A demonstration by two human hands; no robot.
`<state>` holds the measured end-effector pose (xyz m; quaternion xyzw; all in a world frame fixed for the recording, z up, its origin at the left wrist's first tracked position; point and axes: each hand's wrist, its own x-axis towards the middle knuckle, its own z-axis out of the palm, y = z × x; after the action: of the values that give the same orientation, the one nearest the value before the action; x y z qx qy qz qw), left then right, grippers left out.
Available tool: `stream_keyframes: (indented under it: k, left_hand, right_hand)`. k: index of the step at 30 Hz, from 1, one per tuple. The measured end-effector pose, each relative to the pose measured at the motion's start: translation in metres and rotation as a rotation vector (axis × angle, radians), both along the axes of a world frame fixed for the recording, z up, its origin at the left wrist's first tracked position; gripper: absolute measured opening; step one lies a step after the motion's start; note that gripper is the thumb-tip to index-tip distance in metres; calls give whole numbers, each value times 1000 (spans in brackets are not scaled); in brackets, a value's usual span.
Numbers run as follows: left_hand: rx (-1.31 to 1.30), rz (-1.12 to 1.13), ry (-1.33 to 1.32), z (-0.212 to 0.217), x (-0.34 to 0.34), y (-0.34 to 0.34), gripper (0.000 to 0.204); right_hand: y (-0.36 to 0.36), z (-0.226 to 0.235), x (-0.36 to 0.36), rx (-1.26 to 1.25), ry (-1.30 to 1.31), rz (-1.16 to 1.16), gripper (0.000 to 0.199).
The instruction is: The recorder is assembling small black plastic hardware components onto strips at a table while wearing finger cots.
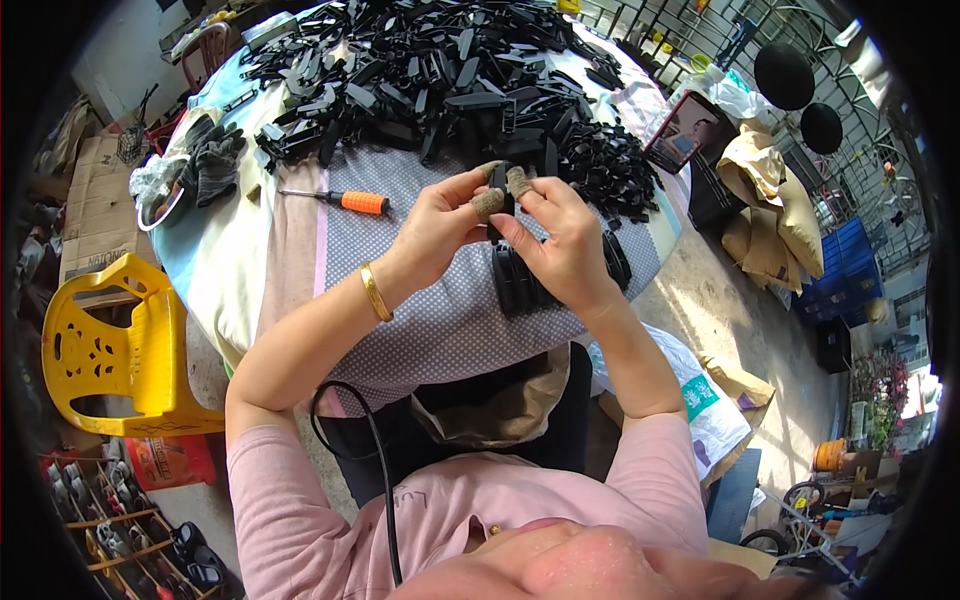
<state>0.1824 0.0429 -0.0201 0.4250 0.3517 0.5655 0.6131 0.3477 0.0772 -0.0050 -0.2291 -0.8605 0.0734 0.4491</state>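
Black plastic part (pixel 502 200) upright, long axis vertical, pinched between both hands (pixel 505 235).

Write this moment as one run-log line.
left hand: holds black part | right hand: same part | screwdriver: on table

The part (pixel 502 190) pinched between the left hand (pixel 440 225) and right hand (pixel 565 245) was black. Fingertip sleeves (pixel 488 203) were tan. The cloth (pixel 440 320) beneath the hands was grey with white dots. Left of the hands, the screwdriver (pixel 345 200) handle was orange. The left wrist bangle (pixel 376 291) was gold.
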Motion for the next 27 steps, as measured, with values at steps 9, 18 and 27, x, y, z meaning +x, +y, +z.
stream_keyframes:
  k: [9, 18, 27]
  left_hand:
    - [334, 569, 1209, -5, -38, 45, 36]
    - [219, 693, 1436, -16, -46, 80, 44]
    - [58, 469, 830, -11, -46, 59, 46]
  right_hand:
    - [18, 18, 99, -295, -53, -475, 33]
    - [23, -20, 140, -502, -298, -430, 26]
    - [85, -23, 136, -447, -305, -239, 18]
